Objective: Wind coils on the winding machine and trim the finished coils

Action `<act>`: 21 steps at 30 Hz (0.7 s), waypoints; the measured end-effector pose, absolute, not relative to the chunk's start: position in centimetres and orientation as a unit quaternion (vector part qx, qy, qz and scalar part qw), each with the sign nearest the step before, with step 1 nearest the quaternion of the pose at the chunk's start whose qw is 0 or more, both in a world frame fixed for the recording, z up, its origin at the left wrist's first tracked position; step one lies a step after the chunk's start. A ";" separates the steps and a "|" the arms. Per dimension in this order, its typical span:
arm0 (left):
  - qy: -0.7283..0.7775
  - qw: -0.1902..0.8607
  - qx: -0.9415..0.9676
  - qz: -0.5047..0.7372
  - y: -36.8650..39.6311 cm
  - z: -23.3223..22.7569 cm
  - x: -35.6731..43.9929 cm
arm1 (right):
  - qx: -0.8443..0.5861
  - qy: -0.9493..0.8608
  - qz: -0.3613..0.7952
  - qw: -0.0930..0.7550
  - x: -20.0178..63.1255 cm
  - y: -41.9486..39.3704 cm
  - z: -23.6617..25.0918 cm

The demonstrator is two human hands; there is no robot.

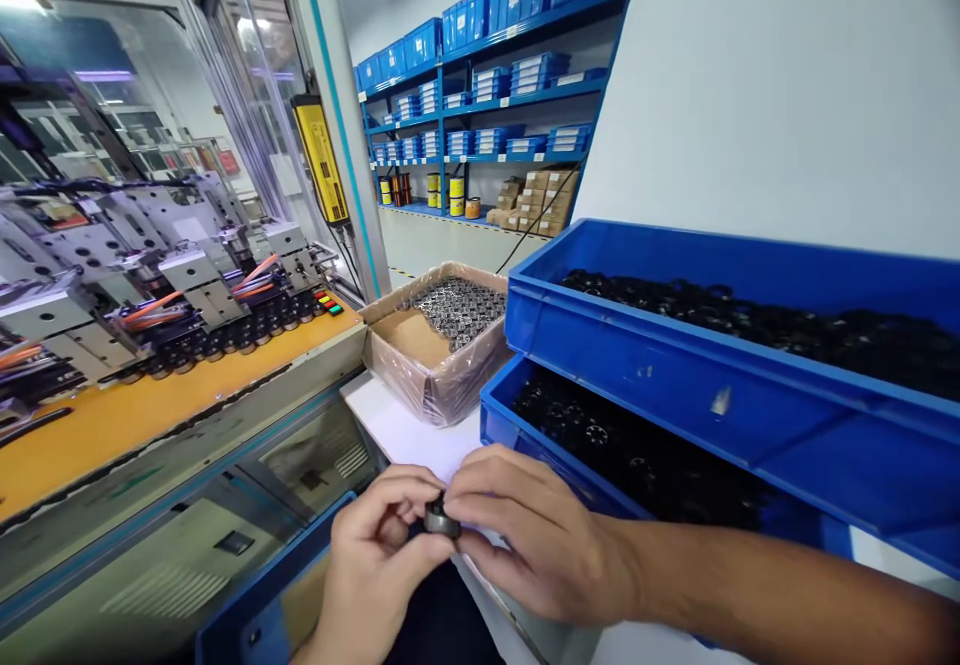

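Head view:
Part: small dark round part (441, 520) sat low centre, just off the white desk's (405, 435) near edge; axis direction couldn't be made out.
Left hand (375, 565): came up from below, fingers curled, thumb and forefinger pinching the part.
Right hand (536, 535): forearm reached in from the right, fingertips pressed on the same part.
Nearby: lower blue bin (499, 425) of black parts just behind the right hand; cardboard box (442, 365) at the desk's far edge.

ring (441, 519) | small, dark, round part with grey sheen | pinched between fingertips of both hands | low centre, above tabletop edge
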State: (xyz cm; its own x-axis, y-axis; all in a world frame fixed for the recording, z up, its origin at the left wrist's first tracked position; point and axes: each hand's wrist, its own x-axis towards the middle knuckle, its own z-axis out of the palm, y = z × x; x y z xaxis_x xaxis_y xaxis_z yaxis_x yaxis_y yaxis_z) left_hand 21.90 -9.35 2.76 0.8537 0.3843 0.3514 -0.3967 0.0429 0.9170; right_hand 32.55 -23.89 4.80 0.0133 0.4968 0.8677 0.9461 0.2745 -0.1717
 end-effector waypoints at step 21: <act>-0.005 0.712 0.681 0.171 -8.8 2.5 22.0 | -0.590 -0.657 -0.263 0.389 32.3 -23.5 5.2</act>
State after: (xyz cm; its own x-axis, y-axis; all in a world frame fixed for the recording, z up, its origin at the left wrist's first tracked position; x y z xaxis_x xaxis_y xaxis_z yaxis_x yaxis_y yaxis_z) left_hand 22.03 -8.84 2.49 0.9416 0.2362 0.2401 -0.2503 0.0138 0.9681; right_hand 32.32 -23.53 5.17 -0.0016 0.5701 0.8216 0.9798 0.1654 -0.1128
